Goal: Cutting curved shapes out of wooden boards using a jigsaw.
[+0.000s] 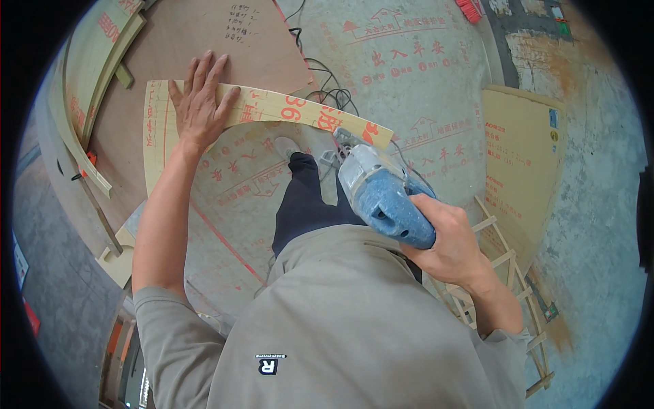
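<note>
My left hand point(203, 109) lies with fingers spread on a pale wooden board point(271, 108) that has a curved edge and red printing. The board rests over a larger brown sheet point(266, 41), and its right end sticks out past that sheet. In my right hand point(446, 235) is the rear handle of a blue jigsaw point(381, 198), its metal front and base plate at the board's near edge close to the right end. The blade itself is too small to make out, so I cannot tell whether it is in the wood.
Curved wooden strips point(88, 88) lie at the far left. A black cable point(334, 85) loops on the printed floor covering point(436, 61) beyond the board. On the right are a large tan sheet point(521, 157) and a slatted wooden frame point(521, 293). My feet stand below the board.
</note>
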Motion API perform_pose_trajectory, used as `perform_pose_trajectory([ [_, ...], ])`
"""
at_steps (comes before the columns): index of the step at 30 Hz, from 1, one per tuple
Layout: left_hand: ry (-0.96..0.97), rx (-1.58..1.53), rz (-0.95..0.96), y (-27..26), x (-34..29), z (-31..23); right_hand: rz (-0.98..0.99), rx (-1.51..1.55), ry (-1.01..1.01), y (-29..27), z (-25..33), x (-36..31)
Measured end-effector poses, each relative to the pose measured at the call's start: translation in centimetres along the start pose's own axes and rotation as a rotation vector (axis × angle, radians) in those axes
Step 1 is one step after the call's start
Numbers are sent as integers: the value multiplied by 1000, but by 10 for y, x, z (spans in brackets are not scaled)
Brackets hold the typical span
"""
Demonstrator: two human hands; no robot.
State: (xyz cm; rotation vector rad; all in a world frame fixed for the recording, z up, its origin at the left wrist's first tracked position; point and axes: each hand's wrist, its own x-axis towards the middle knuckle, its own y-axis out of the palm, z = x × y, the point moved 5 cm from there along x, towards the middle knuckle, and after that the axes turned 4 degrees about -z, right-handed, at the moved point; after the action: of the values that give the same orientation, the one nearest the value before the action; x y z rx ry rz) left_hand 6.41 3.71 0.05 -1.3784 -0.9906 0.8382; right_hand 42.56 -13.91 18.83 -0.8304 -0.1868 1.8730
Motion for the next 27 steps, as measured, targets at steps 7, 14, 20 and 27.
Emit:
perform_pose_trajectory([
  [7,-33,3,-30,0,0,-2,19,-6,40,1,14,25],
  [14,-67,4,-19,-2,0,-3,74,-87,76,4,27,45],
  [20,-76,17,-24,-4,-1,-3,126,-160,116,5,34,57],
  [27,-122,-46,122,-20,7,-6,95,-210,123,9,43,61],
])
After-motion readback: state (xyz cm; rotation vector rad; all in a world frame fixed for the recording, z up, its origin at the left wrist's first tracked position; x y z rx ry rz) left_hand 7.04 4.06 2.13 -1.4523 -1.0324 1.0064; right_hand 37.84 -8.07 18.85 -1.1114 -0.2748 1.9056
